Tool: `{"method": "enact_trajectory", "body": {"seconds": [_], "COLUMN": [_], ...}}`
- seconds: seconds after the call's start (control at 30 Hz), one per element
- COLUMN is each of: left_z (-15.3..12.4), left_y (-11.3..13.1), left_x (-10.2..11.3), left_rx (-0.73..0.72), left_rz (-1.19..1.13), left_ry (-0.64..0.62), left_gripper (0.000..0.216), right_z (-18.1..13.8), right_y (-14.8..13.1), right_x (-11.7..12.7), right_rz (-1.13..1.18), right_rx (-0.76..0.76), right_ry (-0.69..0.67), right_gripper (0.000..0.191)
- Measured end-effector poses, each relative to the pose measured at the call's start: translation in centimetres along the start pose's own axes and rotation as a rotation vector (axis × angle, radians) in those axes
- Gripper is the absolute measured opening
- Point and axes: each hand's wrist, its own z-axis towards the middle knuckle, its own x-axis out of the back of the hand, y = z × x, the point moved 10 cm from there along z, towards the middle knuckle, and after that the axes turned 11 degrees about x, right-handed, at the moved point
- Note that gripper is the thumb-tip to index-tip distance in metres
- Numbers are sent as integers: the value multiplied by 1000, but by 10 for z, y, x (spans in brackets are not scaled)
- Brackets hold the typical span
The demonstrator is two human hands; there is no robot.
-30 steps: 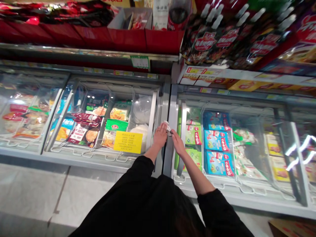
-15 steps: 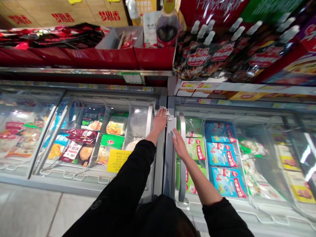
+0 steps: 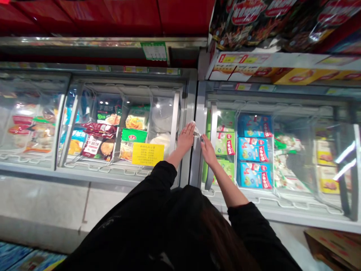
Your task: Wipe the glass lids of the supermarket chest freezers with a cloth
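My left hand [image 3: 185,137] lies flat, fingers stretched, on a small white cloth [image 3: 195,128] pressed against the grey frame [image 3: 193,113] between two chest freezers. My right hand [image 3: 208,150] rests beside it on the left edge of the right freezer, its fingers together and touching the cloth's lower end; whether they pinch it is unclear. Both arms wear black sleeves. The freezers' glass lids [image 3: 121,124] are closed over packs of frozen food.
A yellow notice [image 3: 147,154] is stuck on the left freezer's lid. Blue boxes [image 3: 254,150] fill the right freezer. Above run shelves with red boxes and dark sauce pouches [image 3: 254,19]. A cardboard box [image 3: 332,244] sits on the floor at lower right.
My left hand slid the cloth up the frame, then back down toward me. My right hand moved close beside it again. The camera tilted downward.
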Motion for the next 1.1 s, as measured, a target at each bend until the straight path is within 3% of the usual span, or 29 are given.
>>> {"method": "enact_trajectory", "body": {"seconds": [0.23,0.5,0.67,0.93,1.1], "left_z": [-129,-238,-279,-305,-344], "left_y": [-3,0,-2,-3,20], "left_x": [-23,-44,-62,-79,-96], "left_rx": [53,124,110,80,65], "left_rz": [24,23,31,-29,-10], "left_ry": [-85,-168,-166,-195,-224], "left_gripper": [50,52,51,51,50], "right_z": [-94,-183,-223,-284,-311], "right_y": [-13,-20,-14,5,20], "right_x": [-8,-21,-30,-28,-30], "right_rz": [-13,0,43,74,71], "right_rx": [8,71,50,-51,-109], "right_ry": [-23,-129,-157,-125,-115], "right_gripper": [42,41,41,42,42]}}
